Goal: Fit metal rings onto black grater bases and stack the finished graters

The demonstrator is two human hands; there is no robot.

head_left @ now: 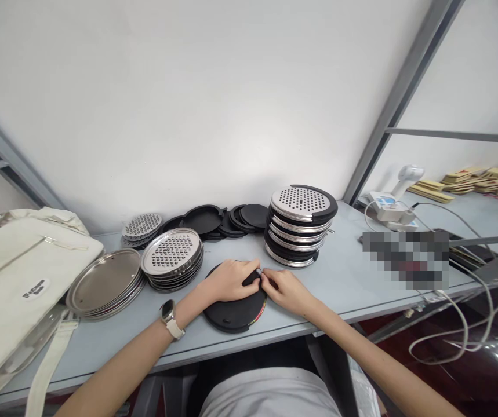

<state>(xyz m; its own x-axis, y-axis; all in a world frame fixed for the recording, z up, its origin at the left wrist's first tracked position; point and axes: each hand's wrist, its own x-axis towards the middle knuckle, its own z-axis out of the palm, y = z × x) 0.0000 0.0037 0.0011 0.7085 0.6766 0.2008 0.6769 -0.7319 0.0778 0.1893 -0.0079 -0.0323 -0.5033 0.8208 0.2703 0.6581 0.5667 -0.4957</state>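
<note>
A black round disc (226,317) lies on the grey table in front of me, with a strip of red and yellow showing along its right edge. My left hand (233,280), with a watch on the wrist, rests across its upper part, and the fingers close around a raised black piece near the rim. At the disc's upper right edge, my right hand (286,289) is closed in a pinch, touching the left fingertips. A thin, shiny bit shows between the two hands, too small to name.
Behind stand a stack of black-and-silver perforated discs (303,202), several black round covers (203,221) and grater plates (173,252). Plain metal plates (105,281) and a cream bag (26,278) are left. White cables (466,324) and a white handheld scanner (407,176) are right.
</note>
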